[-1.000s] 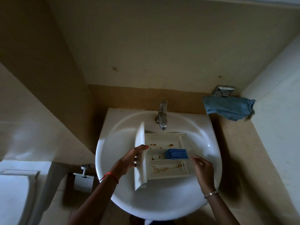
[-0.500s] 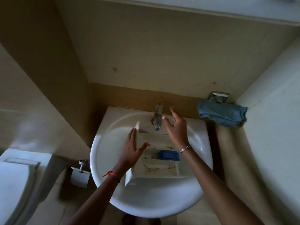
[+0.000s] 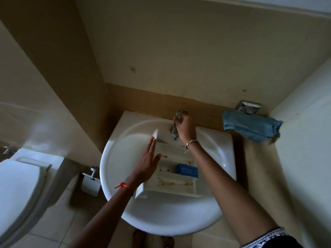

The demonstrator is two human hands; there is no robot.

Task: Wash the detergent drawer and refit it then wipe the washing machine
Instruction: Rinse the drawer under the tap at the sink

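The white detergent drawer (image 3: 172,183) lies in the round white basin (image 3: 161,213), its compartments streaked with brown residue, a blue insert (image 3: 187,170) in the middle one. With straight fingers, my left hand (image 3: 147,162) rests flat against the drawer's upright front panel on the left side. My right hand (image 3: 184,127) grips the metal tap (image 3: 174,135) at the back of the basin. No water stream is visible.
A blue cloth (image 3: 250,127) hangs from a metal holder (image 3: 248,106) on the wall to the right of the basin. A white toilet (image 3: 16,192) stands at lower left, with a paper holder (image 3: 90,183) on the wall beside the basin.
My right hand left the drawer's right side, rose to the tap and closed round it. My left hand changed from gripping the front panel to lying flat against it.
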